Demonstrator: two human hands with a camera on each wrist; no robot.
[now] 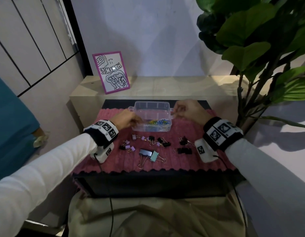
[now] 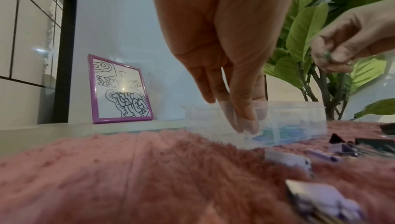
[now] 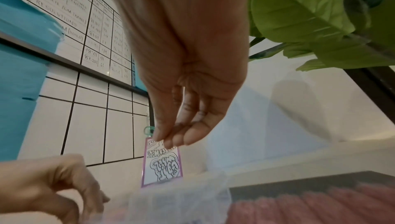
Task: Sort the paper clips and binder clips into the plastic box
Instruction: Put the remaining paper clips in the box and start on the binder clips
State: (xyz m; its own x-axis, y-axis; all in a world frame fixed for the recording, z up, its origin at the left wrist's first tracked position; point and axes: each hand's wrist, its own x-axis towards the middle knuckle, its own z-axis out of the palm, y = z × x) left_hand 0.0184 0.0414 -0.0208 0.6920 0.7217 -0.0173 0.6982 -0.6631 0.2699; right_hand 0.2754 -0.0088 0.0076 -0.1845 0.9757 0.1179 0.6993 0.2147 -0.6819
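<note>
Plastic box (image 1: 152, 115): centre of head view, between both hands.
Left hand (image 1: 127, 119): fingers extended, tips inside box.
Right hand (image 1: 187, 111): above box's right edge, pinching green paper clip (image 3: 149, 130).

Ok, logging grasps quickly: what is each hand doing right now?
Left hand: open, fingers reaching into the plastic box, holding nothing visible.
Right hand: pinching a green paper clip.

A pink ribbed mat (image 1: 191, 165) covers the dark worktop (image 1: 148, 183). Behind it, a purple-framed doodle picture (image 1: 111, 72) leans upright on a pale shelf (image 1: 165, 86). A leafy green plant (image 1: 254, 31) stands at the right, and a teal panel (image 1: 9, 117) at the left.
</note>
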